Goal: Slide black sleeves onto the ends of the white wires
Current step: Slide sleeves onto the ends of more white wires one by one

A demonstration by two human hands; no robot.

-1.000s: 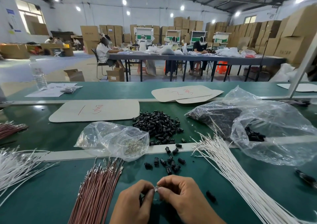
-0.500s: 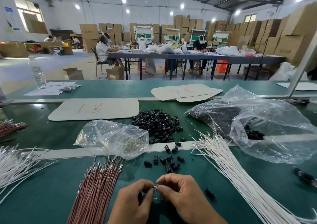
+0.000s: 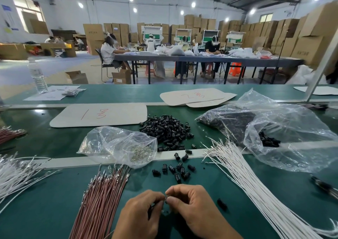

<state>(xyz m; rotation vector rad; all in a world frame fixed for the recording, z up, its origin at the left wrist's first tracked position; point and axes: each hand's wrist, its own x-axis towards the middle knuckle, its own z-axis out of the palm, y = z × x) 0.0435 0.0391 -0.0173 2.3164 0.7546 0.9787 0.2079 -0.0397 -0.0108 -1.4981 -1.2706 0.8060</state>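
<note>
Two hands working at the near edge of the green bench (image 3: 45, 211).
The left hand (image 3: 140, 213) and right hand (image 3: 193, 207) curl fingertip to fingertip, pinching a small part (image 3: 165, 199) too tiny to identify. Loose black sleeves (image 3: 175, 169) lie at twelve o'clock from them, and the white wires (image 3: 247, 176) fan at two o'clock.

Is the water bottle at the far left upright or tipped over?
Upright: the water bottle stands on its base on the green table, beside a paper sheet.
</note>
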